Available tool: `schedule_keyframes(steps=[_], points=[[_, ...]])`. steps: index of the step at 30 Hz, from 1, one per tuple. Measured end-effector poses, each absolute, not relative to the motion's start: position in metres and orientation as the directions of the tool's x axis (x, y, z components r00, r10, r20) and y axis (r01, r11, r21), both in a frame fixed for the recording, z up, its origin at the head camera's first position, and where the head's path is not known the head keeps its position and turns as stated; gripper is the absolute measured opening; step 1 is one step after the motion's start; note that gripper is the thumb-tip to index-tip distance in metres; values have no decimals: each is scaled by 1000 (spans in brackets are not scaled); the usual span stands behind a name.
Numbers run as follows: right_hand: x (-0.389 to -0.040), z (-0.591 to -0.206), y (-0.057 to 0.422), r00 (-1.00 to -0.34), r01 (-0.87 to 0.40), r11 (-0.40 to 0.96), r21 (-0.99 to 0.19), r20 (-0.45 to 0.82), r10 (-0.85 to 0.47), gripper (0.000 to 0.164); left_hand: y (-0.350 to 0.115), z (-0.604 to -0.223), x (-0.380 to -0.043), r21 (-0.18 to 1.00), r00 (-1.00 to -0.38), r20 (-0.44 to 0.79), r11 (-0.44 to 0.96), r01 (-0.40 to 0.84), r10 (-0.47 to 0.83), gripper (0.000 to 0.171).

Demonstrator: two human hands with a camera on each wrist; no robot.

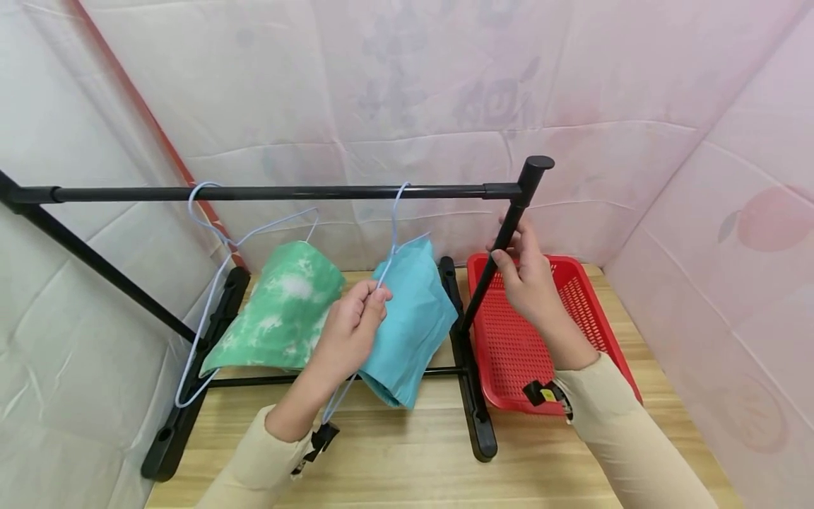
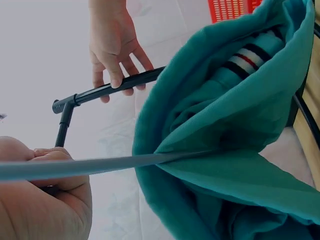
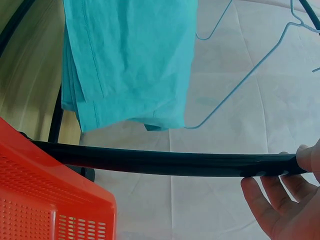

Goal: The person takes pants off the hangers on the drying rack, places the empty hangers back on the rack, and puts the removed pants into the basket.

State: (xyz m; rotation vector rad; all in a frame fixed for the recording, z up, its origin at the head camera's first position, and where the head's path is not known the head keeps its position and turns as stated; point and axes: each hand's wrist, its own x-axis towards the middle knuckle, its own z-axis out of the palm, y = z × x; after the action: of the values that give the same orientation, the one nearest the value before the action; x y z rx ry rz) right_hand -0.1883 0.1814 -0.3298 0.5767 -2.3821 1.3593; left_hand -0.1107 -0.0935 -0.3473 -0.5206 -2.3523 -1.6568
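My left hand (image 1: 352, 322) pinches the side wire of a light-blue hanger (image 1: 395, 219), whose hook is over the top bar of a black clothes rack (image 1: 286, 193). A folded turquoise garment (image 1: 413, 325) hangs over this hanger. In the left wrist view, a striped band (image 2: 247, 61) shows inside the folds of the cloth. My right hand (image 1: 531, 279) holds the rack's right upright post (image 3: 175, 162), thumb on one side and fingers on the other. Left of my left hand, a green-and-white tie-dye cloth (image 1: 286, 304) hangs on a second blue hanger (image 1: 206, 318).
A red perforated basket (image 1: 515, 353) stands on the wooden table (image 1: 407, 459), right of the rack and below my right hand. The rack's black feet (image 1: 477, 417) rest on the table. Pale printed sheets (image 1: 432, 92) enclose the back and sides.
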Motion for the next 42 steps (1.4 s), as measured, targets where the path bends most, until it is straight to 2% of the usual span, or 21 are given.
schedule_keyframes(steps=[5, 12, 21, 31, 35, 39, 42], points=[[-193, -334, 181, -868, -488, 485, -726, 465, -178, 52, -96, -343, -108, 868, -916, 367, 293, 400, 164, 27], [-198, -349, 207, -882, -453, 528, -719, 449, -145, 54, -88, -330, -102, 850, -891, 406, 275, 449, 201, 24], [-193, -353, 224, -870, -468, 522, -713, 475, -132, 54, -82, -314, -88, 832, -874, 424, 278, 479, 237, 21], [-189, -356, 224, -868, -473, 485, -736, 482, -115, 61, -85, -315, -75, 851, -878, 390, 256, 458, 276, 19], [-175, -351, 215, -862, -484, 480, -732, 492, -119, 74, -89, -320, -68, 868, -887, 372, 235, 437, 274, 19], [-150, -337, 195, -825, -529, 482, -699, 557, -97, 88, -92, -324, -63, 875, -893, 364, 231, 425, 264, 20], [-134, -333, 182, -784, -574, 447, -686, 619, -58, 85, -91, -327, -63, 877, -893, 370, 219, 427, 255, 19]])
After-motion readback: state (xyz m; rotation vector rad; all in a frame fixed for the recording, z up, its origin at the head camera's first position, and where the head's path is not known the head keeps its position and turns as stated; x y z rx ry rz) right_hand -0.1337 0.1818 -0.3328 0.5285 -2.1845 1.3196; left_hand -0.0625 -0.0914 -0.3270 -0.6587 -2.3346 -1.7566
